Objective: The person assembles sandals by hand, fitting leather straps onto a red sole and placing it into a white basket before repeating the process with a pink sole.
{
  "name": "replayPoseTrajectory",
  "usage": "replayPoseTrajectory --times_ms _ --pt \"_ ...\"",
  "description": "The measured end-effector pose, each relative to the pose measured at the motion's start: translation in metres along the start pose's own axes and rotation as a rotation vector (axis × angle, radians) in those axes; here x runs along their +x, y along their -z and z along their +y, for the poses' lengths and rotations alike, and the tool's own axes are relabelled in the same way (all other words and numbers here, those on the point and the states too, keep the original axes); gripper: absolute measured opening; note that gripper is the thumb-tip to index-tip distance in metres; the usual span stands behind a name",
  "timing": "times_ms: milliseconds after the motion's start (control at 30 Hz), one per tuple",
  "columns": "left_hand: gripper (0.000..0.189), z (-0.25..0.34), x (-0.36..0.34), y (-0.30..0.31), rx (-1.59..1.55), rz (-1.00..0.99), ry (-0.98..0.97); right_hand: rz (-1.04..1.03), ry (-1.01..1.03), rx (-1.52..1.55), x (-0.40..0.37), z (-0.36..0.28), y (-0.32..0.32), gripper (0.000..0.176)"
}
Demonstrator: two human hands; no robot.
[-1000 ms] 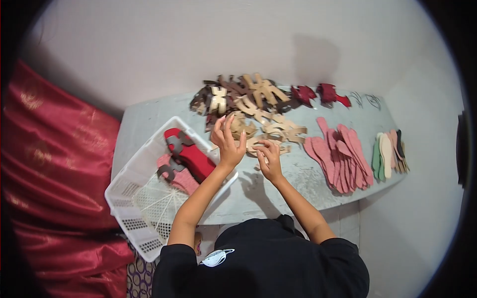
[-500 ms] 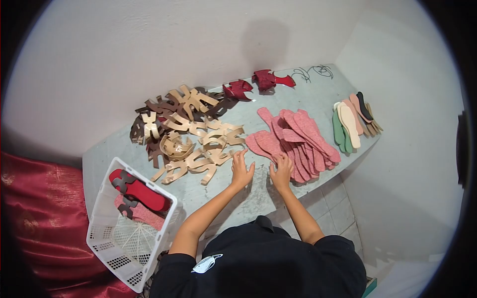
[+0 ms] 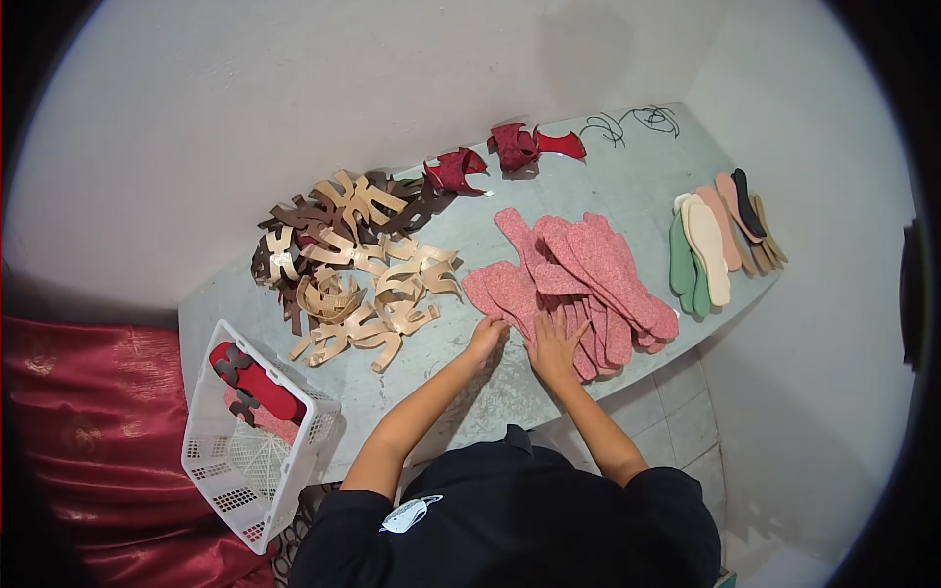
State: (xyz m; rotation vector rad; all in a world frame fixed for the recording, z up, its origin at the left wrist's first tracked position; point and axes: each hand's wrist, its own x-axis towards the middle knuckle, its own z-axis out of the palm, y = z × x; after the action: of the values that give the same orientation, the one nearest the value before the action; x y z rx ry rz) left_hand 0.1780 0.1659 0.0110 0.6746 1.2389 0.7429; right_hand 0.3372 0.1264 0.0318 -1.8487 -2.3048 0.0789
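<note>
A fanned pile of pink speckled insoles (image 3: 598, 269) lies on the grey table in front of me. My left hand (image 3: 486, 338) is at the near left edge of the pile, its fingers drawn together on the rim of a pink insole (image 3: 502, 291). Spread over the near part of the same pile, my right hand (image 3: 555, 351) presses its fingers against the insoles. Part of the lower insoles is hidden under the top ones and under this hand.
Beige and brown strap uppers (image 3: 368, 265) are heaped left of the pile. Red uppers (image 3: 456, 171) and black cord (image 3: 642, 122) lie behind. Green, cream and black insoles (image 3: 711, 245) sit at right. A white basket (image 3: 314, 421) holding red and pink sandals stands at lower left.
My left hand has moved from open beside the pile to its edge, fingers closing on an insole. The right hand has spread flatter over the insoles. The view has shifted slightly.
</note>
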Motion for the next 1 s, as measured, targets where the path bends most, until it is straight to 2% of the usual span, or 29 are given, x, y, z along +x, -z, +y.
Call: replayPoseTrajectory --times_ms 33,67,100,133,267,333,367,433,667,733,767,867,933,1000 --pt "0.029 0.002 0.004 0.000 -0.041 -0.092 0.064 0.000 -0.002 0.012 0.000 0.000 0.001 0.061" --pt "0.029 0.003 0.006 -0.003 -0.032 -0.085 0.069 -0.025 -0.013 0.062 0.000 -0.001 0.003 0.060" --pt "0.015 0.003 0.007 -0.009 -0.061 -0.035 0.100 -0.051 -0.023 0.111 0.000 -0.001 0.006 0.060" --pt "0.013 0.002 0.006 -0.014 -0.094 0.013 0.132 -0.055 -0.023 0.118 -0.001 -0.001 0.006 0.060" --pt "0.012 -0.003 0.017 -0.022 -0.138 -0.009 0.127 -0.056 -0.003 0.147 -0.001 0.001 0.010 0.060" --pt "0.013 -0.007 0.019 -0.032 -0.038 0.258 -0.065 -0.054 -0.020 0.173 -0.003 0.000 0.009 0.060" --pt "0.013 -0.009 0.019 -0.034 -0.036 0.254 -0.060 -0.056 -0.017 0.155 -0.004 0.000 0.009 0.061" --pt "0.015 -0.009 0.024 -0.037 -0.057 0.429 -0.161 -0.050 -0.016 0.129 -0.004 -0.001 0.009 0.062" --pt "0.015 -0.006 0.035 -0.030 0.005 0.377 -0.185 -0.059 -0.025 0.173 -0.008 -0.013 0.022 0.062" --pt "0.013 0.003 0.030 -0.029 -0.005 0.378 -0.365 -0.067 -0.017 0.179 -0.011 -0.019 0.024 0.062" --pt "0.011 0.005 0.023 -0.028 0.085 0.387 -0.399 -0.051 -0.040 0.219 -0.012 -0.023 0.023 0.062" --pt "0.011 0.020 0.001 -0.017 0.096 0.380 -0.510 -0.007 -0.043 0.288 -0.016 -0.039 0.023 0.063" --pt "0.010 0.035 -0.019 -0.003 0.042 0.360 -0.545 0.002 -0.064 0.539 -0.014 -0.053 0.026 0.064" --pt "0.011 0.047 -0.035 0.015 -0.097 0.359 -0.644 0.047 0.004 0.538 -0.009 -0.069 0.028 0.061"
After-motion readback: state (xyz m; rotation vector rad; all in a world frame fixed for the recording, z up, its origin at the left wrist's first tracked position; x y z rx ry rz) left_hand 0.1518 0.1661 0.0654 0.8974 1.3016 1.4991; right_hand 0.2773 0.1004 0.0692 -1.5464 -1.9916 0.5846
